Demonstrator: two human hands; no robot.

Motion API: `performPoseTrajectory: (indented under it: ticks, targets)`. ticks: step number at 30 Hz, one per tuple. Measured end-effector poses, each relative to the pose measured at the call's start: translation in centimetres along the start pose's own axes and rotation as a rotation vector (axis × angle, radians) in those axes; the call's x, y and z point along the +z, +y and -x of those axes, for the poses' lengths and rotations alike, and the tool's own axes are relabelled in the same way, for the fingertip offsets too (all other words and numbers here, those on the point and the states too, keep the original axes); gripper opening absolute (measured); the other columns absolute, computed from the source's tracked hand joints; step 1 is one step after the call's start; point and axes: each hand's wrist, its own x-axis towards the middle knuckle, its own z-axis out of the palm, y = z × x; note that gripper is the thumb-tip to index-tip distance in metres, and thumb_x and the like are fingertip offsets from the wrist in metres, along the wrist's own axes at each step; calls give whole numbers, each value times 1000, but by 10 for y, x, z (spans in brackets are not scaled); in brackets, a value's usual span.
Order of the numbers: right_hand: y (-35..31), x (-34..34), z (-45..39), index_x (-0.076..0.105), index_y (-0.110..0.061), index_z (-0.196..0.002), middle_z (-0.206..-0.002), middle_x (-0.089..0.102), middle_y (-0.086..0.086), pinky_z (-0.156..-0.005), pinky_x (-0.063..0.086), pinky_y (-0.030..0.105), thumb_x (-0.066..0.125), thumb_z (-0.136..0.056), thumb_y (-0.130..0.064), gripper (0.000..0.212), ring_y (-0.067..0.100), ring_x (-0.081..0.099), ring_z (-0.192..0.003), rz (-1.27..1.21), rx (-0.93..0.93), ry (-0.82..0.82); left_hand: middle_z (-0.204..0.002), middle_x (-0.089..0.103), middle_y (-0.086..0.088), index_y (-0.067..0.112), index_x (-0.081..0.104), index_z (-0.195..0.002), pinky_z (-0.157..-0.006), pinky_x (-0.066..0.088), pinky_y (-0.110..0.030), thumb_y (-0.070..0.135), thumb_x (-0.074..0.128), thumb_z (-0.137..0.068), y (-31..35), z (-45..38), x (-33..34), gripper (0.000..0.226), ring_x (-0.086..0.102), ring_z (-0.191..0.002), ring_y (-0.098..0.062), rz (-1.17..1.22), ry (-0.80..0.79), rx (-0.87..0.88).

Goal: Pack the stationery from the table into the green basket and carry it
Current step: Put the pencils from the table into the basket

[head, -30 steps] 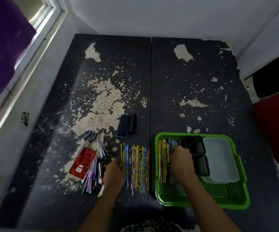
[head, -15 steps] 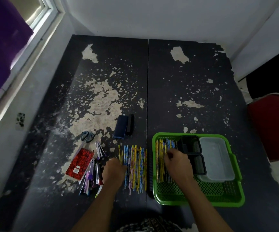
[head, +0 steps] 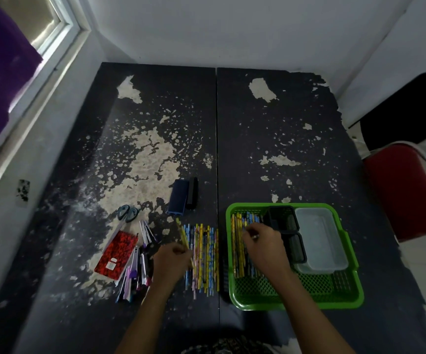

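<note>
Meanwhile the left hand (head: 172, 261) pinches one yellow pencil (head: 184, 238), lifted askew at the left edge of the row of pencils (head: 204, 259) on the peeling black table (head: 270, 139). Over the green basket (head: 344, 301), the right hand (head: 264, 247) curls closed on the pencils (head: 238, 241) in its left section, beside two black organizers (head: 287, 235) and a clear box (head: 321, 241).
</note>
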Motion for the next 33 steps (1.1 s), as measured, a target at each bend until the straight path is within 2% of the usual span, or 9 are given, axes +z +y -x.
performPoseTrajectory:
  ticks: [4, 9, 13, 16, 19, 22, 25, 29, 33]
  targets:
    - [-15, 16, 1, 77, -15, -110, -96, 75, -7, -81, 57, 26, 72, -91, -30, 25, 0, 67, -84, -185, -23, -163, -71, 76, -5, 10, 73, -80, -72, 64, -43, 10, 73, -88, 27, 17, 17, 8, 76, -66, -22, 181, -182, 60]
    - [-17, 28, 7, 77, -12, -107, -84, 71, -10, -72, 49, 18, 77, -87, -24, 23, 0, 66, -82, -276, 17, -239, -77, 76, -12, 0, 71, -88, -71, 64, -42, 9, 72, -91, 43, 37, 35, 9, 76, -71, -25, 260, -286, 69]
    - [-4, 20, 1, 79, -6, -95, -75, 69, -1, -67, 49, 24, 78, -86, -17, 14, 3, 60, -66, -276, 83, -155, -77, 76, -11, -3, 72, -94, -62, 61, -30, 7, 74, -89, 45, 42, 38, 12, 75, -68, -23, 266, -302, 7]
    - [6, 16, -13, 76, -6, -108, -92, 75, 6, -72, 53, 27, 78, -87, -25, 28, 12, 64, -74, -102, 138, -23, -78, 78, -8, -2, 73, -92, -64, 62, -31, 7, 73, -90, 43, 41, 39, 9, 76, -68, -23, 234, -295, -18]
    - [4, 19, -26, 74, -6, -104, -92, 74, 11, -77, 59, 35, 76, -89, -28, 27, 21, 69, -80, -21, 138, -54, -79, 78, -6, 5, 73, -87, -65, 62, -33, 6, 73, -89, 36, 41, 39, 3, 76, -70, -24, 247, -292, -59]
    - [0, 24, -31, 73, -8, -92, -81, 72, 8, -75, 60, 44, 73, -91, -30, 22, 20, 68, -74, -3, 108, -65, -80, 78, -6, 5, 73, -87, -66, 62, -33, 5, 73, -89, 35, 45, 39, 2, 77, -72, -25, 273, -303, -94]
    - [-3, 25, -22, 74, -15, -87, -72, 70, -1, -66, 59, 37, 66, -94, -32, 20, 11, 65, -64, -53, 72, -40, -79, 78, -9, 1, 74, -88, -65, 62, -31, 2, 69, -91, 35, 50, 40, 6, 76, -72, -25, 290, -321, -108]
    - [-8, 21, -1, 79, -20, -86, -79, 74, -9, -68, 52, 22, 76, -86, -36, 16, 0, 66, -75, -205, 22, -118, -78, 76, -15, -6, 73, -90, -59, 59, -28, -2, 65, -92, 39, 53, 48, 9, 75, -66, -23, 326, -337, -101]
    - [-2, 19, 0, 78, -13, -93, -79, 75, 1, -73, 54, 29, 83, -79, -19, 16, 8, 66, -73, -240, 62, -147, -81, 76, -17, -7, 70, -96, -62, 60, -30, 1, 64, -95, 42, 54, 61, 10, 76, -69, -27, 350, -339, -80]
